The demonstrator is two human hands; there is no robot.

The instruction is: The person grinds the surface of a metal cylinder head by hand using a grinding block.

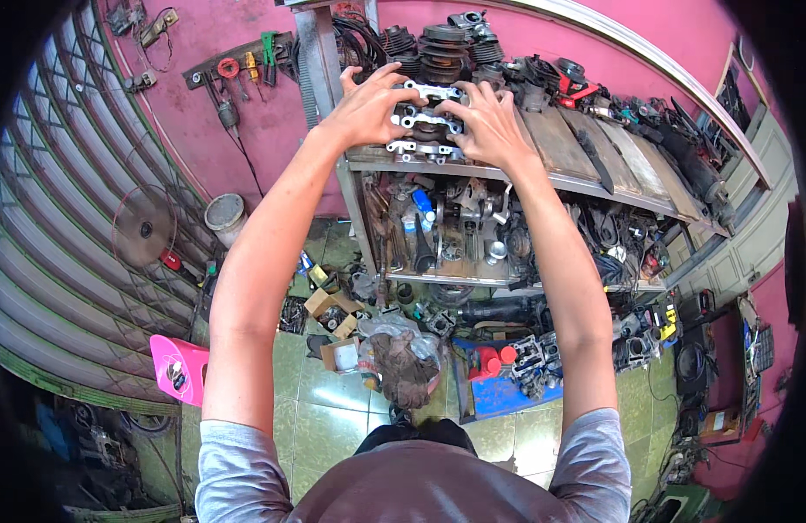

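Both arms reach forward to the top of a metal shelf. My left hand [361, 110] curls its fingers and thumb round the left end of a silvery cast-metal engine part [431, 122]. Its right end is gripped by my right hand [488, 125], fingers bent. A similar silvery part [436, 91] lies just behind, between my fingertips. Another silvery part [423, 149] sits in front, close to the shelf's front edge. The undersides of these parts are hidden, and I cannot tell whether the middle one touches the shelf.
Dark finned engine cylinders [445, 52] stand behind my hands. Wooden boards [573, 144] cover the shelf top [542, 177] to the right. Lower levels hold assorted parts and a blue bottle [423, 206]. On the floor are a blue tray [503, 399], red bottles [487, 362] and a pink stool [180, 368].
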